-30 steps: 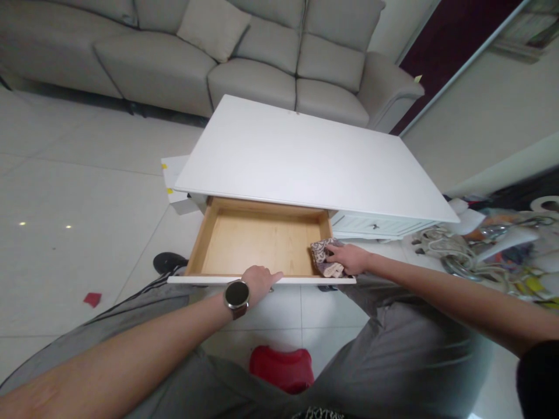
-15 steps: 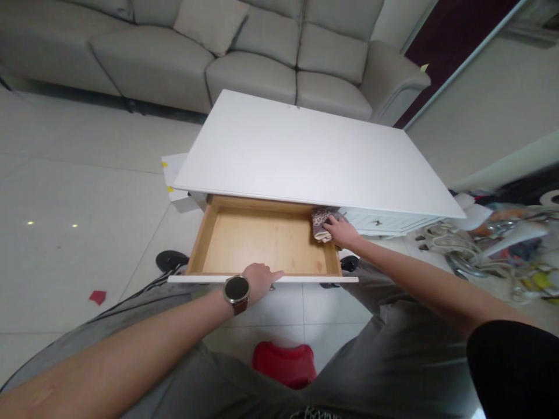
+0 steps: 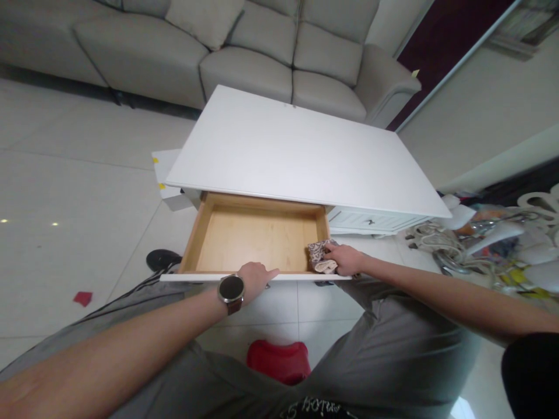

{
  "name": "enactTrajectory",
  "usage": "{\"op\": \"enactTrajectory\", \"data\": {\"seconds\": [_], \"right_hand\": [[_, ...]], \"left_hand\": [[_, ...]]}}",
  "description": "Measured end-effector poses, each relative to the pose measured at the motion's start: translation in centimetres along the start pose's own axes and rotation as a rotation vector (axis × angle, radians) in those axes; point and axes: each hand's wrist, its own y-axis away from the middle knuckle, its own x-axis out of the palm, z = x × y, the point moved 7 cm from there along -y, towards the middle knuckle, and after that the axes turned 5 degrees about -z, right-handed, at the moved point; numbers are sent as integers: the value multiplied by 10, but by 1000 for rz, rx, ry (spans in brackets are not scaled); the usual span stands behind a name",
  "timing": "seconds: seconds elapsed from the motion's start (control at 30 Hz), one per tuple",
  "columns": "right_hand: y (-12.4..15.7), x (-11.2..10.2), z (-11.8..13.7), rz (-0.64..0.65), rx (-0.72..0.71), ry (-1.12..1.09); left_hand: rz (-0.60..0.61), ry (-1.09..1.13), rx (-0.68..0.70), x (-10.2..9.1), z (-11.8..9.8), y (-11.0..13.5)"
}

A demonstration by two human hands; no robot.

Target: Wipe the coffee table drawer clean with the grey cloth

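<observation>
A wooden drawer (image 3: 253, 233) with a white front stands pulled out from a white coffee table (image 3: 301, 151). My left hand (image 3: 255, 280), with a watch (image 3: 231, 287) on its wrist, is closed over the top edge of the drawer front near the middle; the small knob lies just below it. At the front right corner of the drawer, my right hand (image 3: 347, 259) grips a folded patterned cloth (image 3: 322, 256). The cloth lies against the right side wall and touches the front corner. Part of the right fingers is hidden by the cloth.
Behind the table runs a grey sofa (image 3: 248, 73). A white box (image 3: 168, 169) sits at the table's left. Tangled cables and clutter (image 3: 476, 244) lie on the right. A red plastic stool (image 3: 278, 361) is between my legs, and a red scrap (image 3: 82, 298) on the floor.
My right hand has drawn the cloth along the drawer's right side from the back toward the front corner. The left hand keeps its place on the drawer front. The view has shifted slightly.
</observation>
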Motion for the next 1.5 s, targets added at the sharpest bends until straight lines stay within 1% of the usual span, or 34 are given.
{"op": "enactTrajectory", "data": {"seconds": [0.1, 0.17, 0.2, 0.33, 0.43, 0.53, 0.6, 0.67, 0.7, 0.73, 0.83, 0.87, 0.93, 1.03, 1.1, 1.13, 1.17, 1.23, 1.3, 1.33, 1.4, 1.5], "right_hand": [[-6, -4, -3, 54, -71, -60], [-12, -9, -10, 55, -61, -64], [-14, -12, -15, 32, -38, -46], [-23, -26, -39, -127, 118, 105], [-29, -31, -51, -208, 215, 183], [-40, -38, -51, -329, 312, 204], [-48, -45, -49, -426, 417, 205], [-61, -50, -42, -468, 483, 197], [-70, -51, -37, -461, 468, 193], [-80, -52, -29, -440, 418, 191], [-106, -52, -3, -351, 187, 195], [-110, -53, 2, -341, 148, 193], [-113, -57, 3, -380, 174, 178], [-106, -61, -7, -503, 293, 172], [-100, -57, -12, -549, 350, 199], [-99, -51, -14, -548, 382, 210], [-98, -44, -15, -531, 416, 210], [-101, -26, -16, -454, 481, 177], [-107, -9, -14, -379, 536, 112], [-111, -3, -12, -367, 566, 73], [-115, 2, -13, -418, 658, -29], [-115, 1, -25, -585, 893, -216]], "left_hand": [[40, -82, 3, 0, -1, 2], [52, -94, 10, -2, -3, 2], [51, -95, 12, -3, -4, 2], [61, -124, 26, -5, -6, 2], [80, -136, 33, -3, -6, 1], [87, -133, 24, -2, -6, 1], [90, -131, 17, -2, -5, 2], [93, -125, 14, -2, -5, 2], [95, -121, 10, -3, -5, 3], [98, -117, 6, -3, -5, 2], [115, -107, -5, -3, -3, 1], [121, -104, -6, -2, -3, 0], [123, -101, -5, 0, -2, -2], [111, -100, -4, 3, -2, -4], [113, -100, -17, 4, -2, -4], [116, -101, -31, 3, -2, -3], [121, -100, -43, 3, -2, -3], [131, -97, -59, 0, -2, -2], [135, -98, -63, -1, -3, -1], [136, -102, -60, -1, -4, -1], [135, -113, -56, 0, -4, -1], [132, -114, -46, 0, -4, -1]]}}
